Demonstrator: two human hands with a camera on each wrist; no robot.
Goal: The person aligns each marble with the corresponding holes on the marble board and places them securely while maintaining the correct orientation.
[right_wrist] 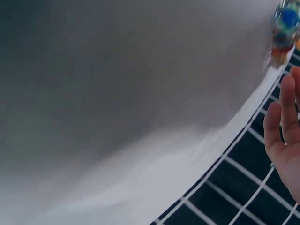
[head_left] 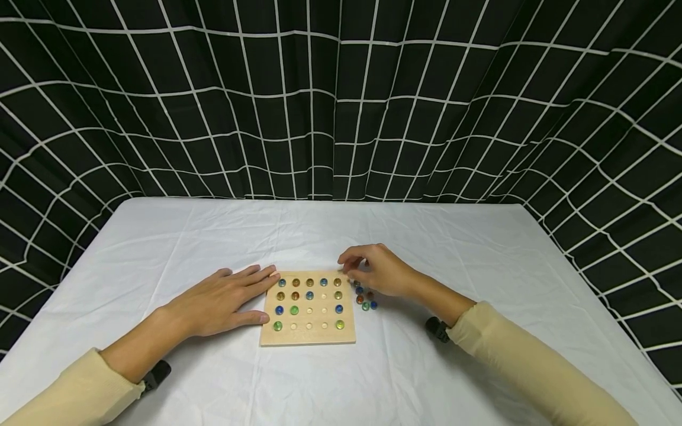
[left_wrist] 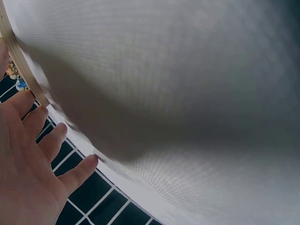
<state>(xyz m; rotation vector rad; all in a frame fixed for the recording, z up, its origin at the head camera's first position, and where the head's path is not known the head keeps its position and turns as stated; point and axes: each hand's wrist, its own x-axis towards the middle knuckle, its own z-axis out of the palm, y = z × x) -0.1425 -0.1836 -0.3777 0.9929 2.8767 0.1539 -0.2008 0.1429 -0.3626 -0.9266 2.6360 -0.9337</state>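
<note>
A flat wooden board (head_left: 306,338) lies on the table, with rows of round hollows. Coloured glass marbles (head_left: 295,310) fill its top row and part of the lower rows; several hollows in the middle and bottom hold none. My left hand (head_left: 224,300) rests at the board's left edge, fingers spread and straight, thumb on the lower left side. Over the board's upper right corner hovers my right hand (head_left: 385,273), thumb and forefinger bent but apart, with no marble visible between them. Loose marbles (head_left: 359,300) lie in a small cluster below that hand, just right of the board.
A white cloth (head_left: 213,236) with creases covers the table. Black curtains with a white grid (head_left: 298,118) stand behind and at both sides. Dark wrist cameras (head_left: 157,374) sit under the cuffs of the beige sleeves (head_left: 533,361).
</note>
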